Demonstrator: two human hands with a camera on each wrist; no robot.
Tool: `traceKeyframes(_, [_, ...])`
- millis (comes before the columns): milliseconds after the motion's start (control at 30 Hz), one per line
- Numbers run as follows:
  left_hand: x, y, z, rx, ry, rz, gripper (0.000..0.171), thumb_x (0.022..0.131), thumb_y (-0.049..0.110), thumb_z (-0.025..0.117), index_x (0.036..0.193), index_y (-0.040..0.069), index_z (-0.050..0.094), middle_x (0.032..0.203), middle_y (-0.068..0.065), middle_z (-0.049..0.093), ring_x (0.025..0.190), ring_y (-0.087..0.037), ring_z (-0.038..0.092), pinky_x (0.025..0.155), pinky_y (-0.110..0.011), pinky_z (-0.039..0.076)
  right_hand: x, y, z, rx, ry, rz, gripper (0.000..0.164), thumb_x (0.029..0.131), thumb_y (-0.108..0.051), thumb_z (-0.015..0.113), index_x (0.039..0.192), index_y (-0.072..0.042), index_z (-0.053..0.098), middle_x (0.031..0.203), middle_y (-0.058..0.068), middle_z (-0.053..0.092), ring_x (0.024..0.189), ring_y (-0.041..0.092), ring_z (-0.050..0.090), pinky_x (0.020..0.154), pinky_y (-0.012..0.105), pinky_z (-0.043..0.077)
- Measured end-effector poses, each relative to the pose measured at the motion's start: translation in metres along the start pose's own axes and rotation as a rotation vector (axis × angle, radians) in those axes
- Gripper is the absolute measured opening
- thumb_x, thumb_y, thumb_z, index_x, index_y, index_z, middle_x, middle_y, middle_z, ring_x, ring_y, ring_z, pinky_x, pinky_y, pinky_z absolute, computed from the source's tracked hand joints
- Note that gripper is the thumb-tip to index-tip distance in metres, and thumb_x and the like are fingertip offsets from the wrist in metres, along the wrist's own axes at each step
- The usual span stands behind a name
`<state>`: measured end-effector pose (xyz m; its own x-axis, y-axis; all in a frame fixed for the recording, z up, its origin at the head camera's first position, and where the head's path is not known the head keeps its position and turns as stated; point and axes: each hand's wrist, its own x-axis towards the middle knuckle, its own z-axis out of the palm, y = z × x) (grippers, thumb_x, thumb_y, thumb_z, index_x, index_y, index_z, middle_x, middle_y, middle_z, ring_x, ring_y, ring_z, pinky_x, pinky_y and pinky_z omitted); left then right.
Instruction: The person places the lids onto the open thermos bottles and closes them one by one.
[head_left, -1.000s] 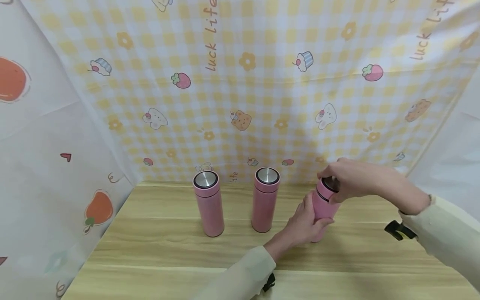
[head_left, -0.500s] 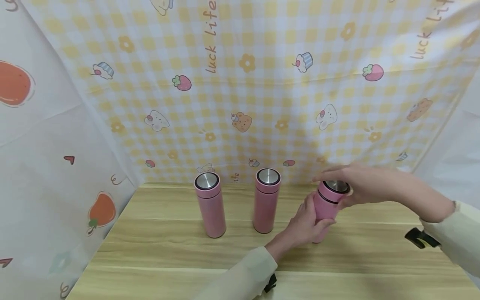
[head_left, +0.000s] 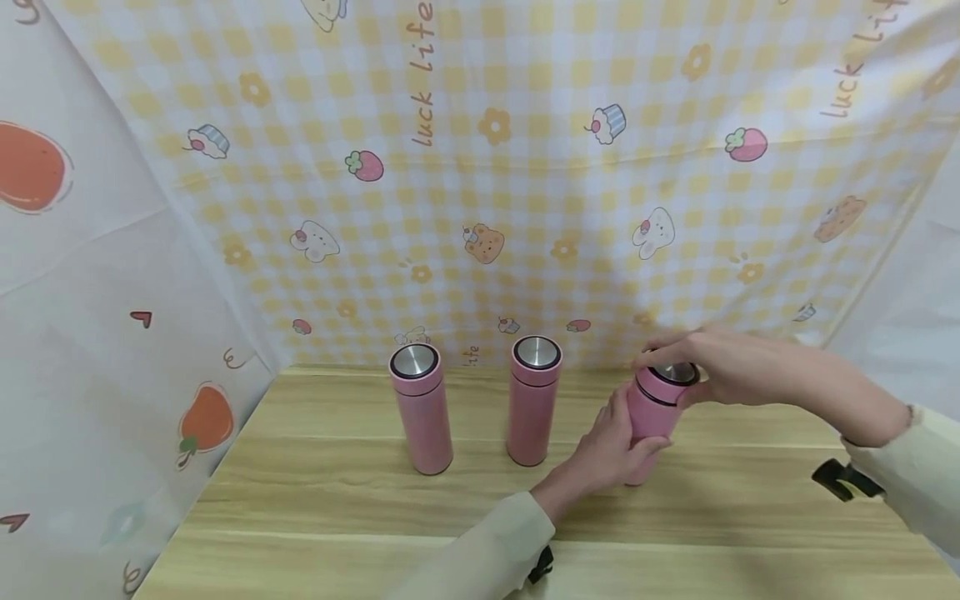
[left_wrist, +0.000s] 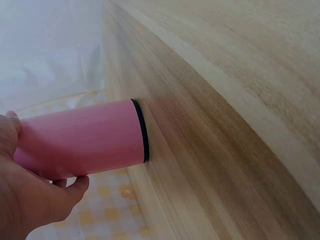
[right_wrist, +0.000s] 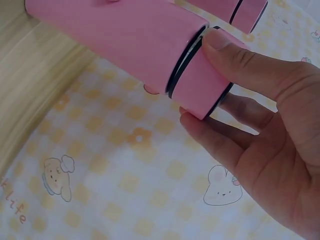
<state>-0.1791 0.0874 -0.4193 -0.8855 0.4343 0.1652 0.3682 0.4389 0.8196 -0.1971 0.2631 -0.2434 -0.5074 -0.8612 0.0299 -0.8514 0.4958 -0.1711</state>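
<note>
Wood-grain tabletop (head_left: 322, 508): left hand (head_left: 615, 437) grips the pink vacuum flask (head_left: 651, 415) below its lid (right_wrist: 196, 86), which the right hand (head_left: 727, 367) pinches. Judged rigid, slick, moderately weighty; best held there.

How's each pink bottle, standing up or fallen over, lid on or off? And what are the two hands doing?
Left bottle: upright, capped.
Middle bottle: upright, capped.
Right bottle: roughly upright, capped, held.
Right bottle's lid: on; a thin pale strip shows at the seam, but whether it's loose I can't tell.
Left hand: gripping the right bottle's body.
Right hand: pinching that lid.
</note>
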Motion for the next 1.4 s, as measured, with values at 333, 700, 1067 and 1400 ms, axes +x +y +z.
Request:
traceKeyframes(333, [0.0002, -0.0020, -0.0034, -0.012, -0.003, 0.025, 0.081, 0.098, 0.045, 0.067, 0.156, 0.018, 0.019, 0.132, 0.005, 0.044, 0.114, -0.008, 0.046, 0.084, -0.033, 0.049, 0.0067, -0.0042, -0.0040, -0.016, -0.052, 0.038, 0.061, 0.077, -0.008, 0.090, 0.133, -0.007, 0.067, 0.131, 0.016, 0.064, 0.096, 0.025, 0.070, 0.072, 0.031, 0.056])
traceKeyframes(700, [-0.0003, -0.0014, -0.0016, -0.021, -0.013, 0.028, 0.081, 0.098, 0.047, 0.065, 0.157, 0.018, 0.018, 0.133, 0.005, 0.043, 0.116, -0.007, 0.046, 0.088, -0.033, 0.048, 0.0064, -0.0009, -0.0067, 0.023, -0.089, 0.040, 0.058, 0.079, -0.011, 0.089, 0.133, -0.009, 0.067, 0.131, 0.018, 0.063, 0.110, 0.036, 0.066, 0.081, 0.039, 0.057])
traceKeyframes(1067, [0.0007, -0.0013, -0.0005, -0.011, -0.012, 0.033, 0.081, 0.098, 0.046, 0.066, 0.157, 0.017, 0.018, 0.135, 0.004, 0.043, 0.117, -0.008, 0.046, 0.089, -0.034, 0.049, 0.0046, -0.0022, -0.0065, 0.031, -0.091, 0.072, 0.060, 0.079, -0.010, 0.089, 0.135, -0.008, 0.066, 0.133, 0.020, 0.061, 0.111, 0.037, 0.065, 0.080, 0.038, 0.057])
traceKeyframes(1400, [0.0020, -0.0013, 0.0002, -0.005, -0.008, 0.033, 0.082, 0.098, 0.045, 0.067, 0.157, 0.017, 0.018, 0.136, 0.004, 0.043, 0.119, -0.008, 0.046, 0.090, -0.034, 0.049, 0.0043, -0.0021, -0.0073, 0.038, -0.088, 0.080, 0.061, 0.078, -0.007, 0.089, 0.135, -0.009, 0.066, 0.134, 0.020, 0.061, 0.111, 0.036, 0.065, 0.079, 0.035, 0.056])
